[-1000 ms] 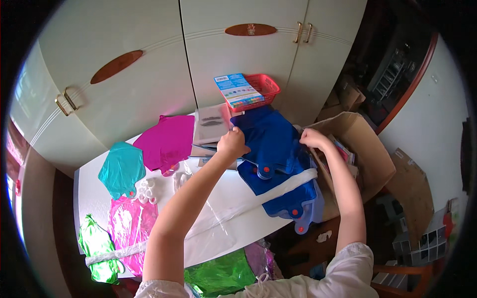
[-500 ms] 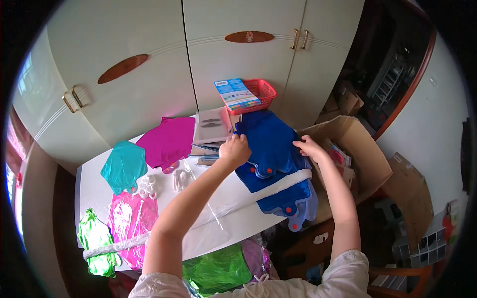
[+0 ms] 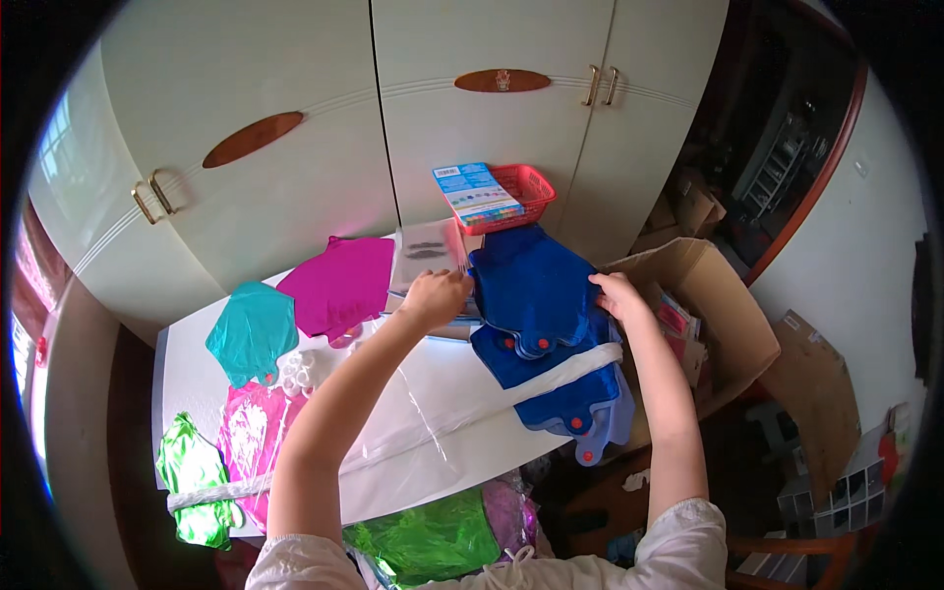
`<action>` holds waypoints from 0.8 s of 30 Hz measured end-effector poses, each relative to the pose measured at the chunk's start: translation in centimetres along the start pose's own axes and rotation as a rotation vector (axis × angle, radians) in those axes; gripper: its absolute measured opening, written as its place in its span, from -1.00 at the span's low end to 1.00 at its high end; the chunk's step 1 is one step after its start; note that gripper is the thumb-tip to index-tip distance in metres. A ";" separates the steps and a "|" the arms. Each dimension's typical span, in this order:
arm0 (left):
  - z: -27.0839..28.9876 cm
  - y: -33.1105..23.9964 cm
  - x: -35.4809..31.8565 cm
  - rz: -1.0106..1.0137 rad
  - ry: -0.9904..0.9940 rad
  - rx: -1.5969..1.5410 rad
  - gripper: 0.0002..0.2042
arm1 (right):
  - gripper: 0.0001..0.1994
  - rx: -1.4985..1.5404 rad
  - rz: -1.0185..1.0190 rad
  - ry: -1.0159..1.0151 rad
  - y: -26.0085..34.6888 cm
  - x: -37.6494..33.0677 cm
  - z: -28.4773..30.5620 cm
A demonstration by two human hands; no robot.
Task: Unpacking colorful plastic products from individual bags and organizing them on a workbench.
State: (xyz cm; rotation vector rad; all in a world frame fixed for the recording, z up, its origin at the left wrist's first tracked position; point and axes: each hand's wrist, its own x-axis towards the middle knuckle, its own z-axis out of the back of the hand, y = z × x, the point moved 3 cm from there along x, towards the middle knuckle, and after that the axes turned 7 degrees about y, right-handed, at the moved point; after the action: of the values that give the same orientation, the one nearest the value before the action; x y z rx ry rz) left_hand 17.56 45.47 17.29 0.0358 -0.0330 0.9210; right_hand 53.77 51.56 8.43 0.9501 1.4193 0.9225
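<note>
A stack of flat blue foil balloons (image 3: 536,290) lies at the right of the white table, with rounded lobes and red dots along its near edge. At the stack's left edge, my left hand (image 3: 440,297) is closed with curled fingers, gripping the edge; its fingertips are partly hidden. My right hand (image 3: 612,293) pinches the opposite edge between thumb and fingers. More blue pieces (image 3: 565,393) lie beneath and nearer to me, crossed by a long, twisted white strip (image 3: 560,379). Beside my left hand sits a clear packet (image 3: 426,251) with dark marks.
Flat teal (image 3: 253,329), magenta (image 3: 344,285), pink and green (image 3: 192,482) foil pieces lie on the left. A red basket (image 3: 536,192) with a blue printed pack (image 3: 477,192) stands behind. An open cardboard box (image 3: 728,305) adjoins the table's right side.
My left hand has shifted slightly left and lower. The top blue balloons sit a little straighter, with more of their left edge showing. My right hand stays at the right edge.
</note>
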 end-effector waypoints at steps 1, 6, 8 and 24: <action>-0.1 0.1 0.2 0.027 0.028 -0.036 -0.82 | -0.39 0.040 -0.010 0.030 0.2 -0.1 -0.4; 0.4 -1.3 -0.5 -0.046 0.071 -0.117 -0.80 | -0.35 0.021 0.040 -0.160 0.7 -1.4 -2.5; -0.7 -1.4 -0.7 -0.111 0.003 0.054 -0.82 | -0.23 0.024 0.048 -0.172 1.2 -1.8 -2.9; -2.2 -1.4 -2.1 -0.030 -0.066 0.106 -0.87 | -0.34 0.161 0.235 -0.361 0.1 -0.7 -3.5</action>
State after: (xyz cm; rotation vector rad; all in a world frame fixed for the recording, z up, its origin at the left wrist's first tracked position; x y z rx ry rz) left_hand 17.44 43.01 14.99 0.1647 -0.0447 0.8908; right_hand 50.27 50.91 8.96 1.3527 1.0999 0.7647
